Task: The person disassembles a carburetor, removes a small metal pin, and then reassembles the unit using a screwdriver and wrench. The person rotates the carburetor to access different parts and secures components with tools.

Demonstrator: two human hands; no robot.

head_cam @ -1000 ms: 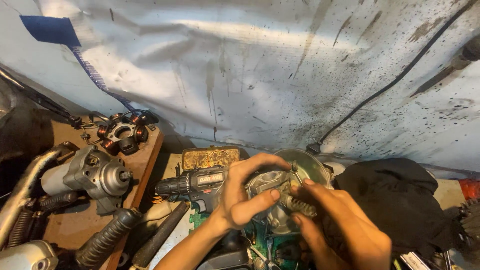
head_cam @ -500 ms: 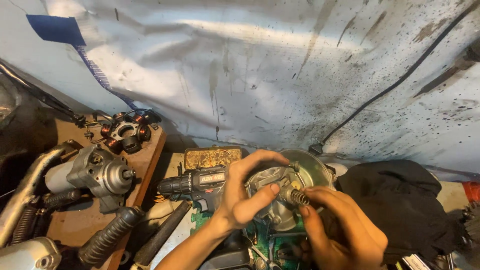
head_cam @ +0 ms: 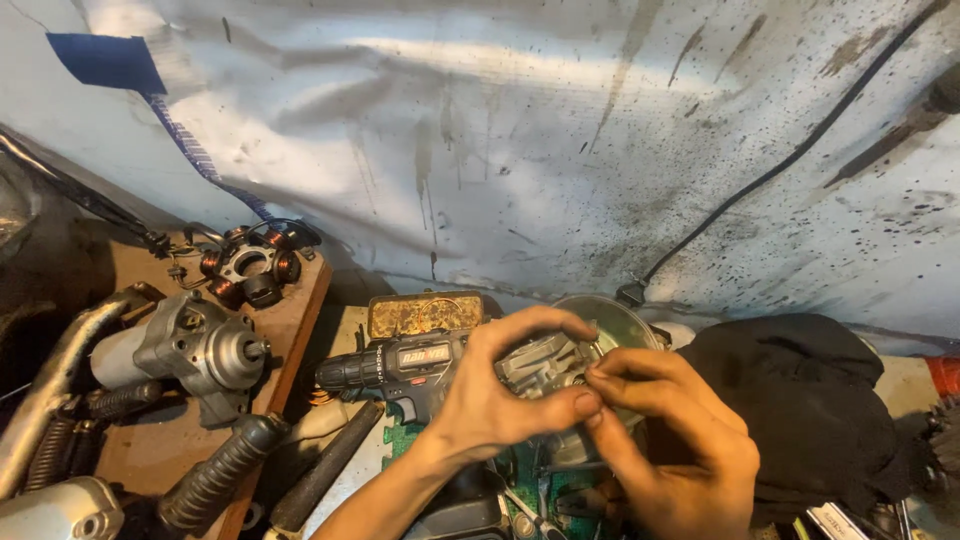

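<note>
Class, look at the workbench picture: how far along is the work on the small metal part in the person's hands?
Done: the grey metal part is off the bench and gripped in the left hand. In hand: the right hand pinches something small against it with its fingers; what it is cannot be told. Left: the cordless drill lies unused behind, and the starter motor sits apart on the wooden board.

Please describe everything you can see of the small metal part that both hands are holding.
The metal part is a small grey casting, dull and a little dirty, with uneven ribbed surfaces. Most of it is hidden. The left hand wraps it from the left, thumb below and fingers curled over the top. The right hand pinches its right side with fingertips. It is held above the cluttered bench, in front of a round metal dish and beside a cordless drill. Its exact shape cannot be told.
</note>
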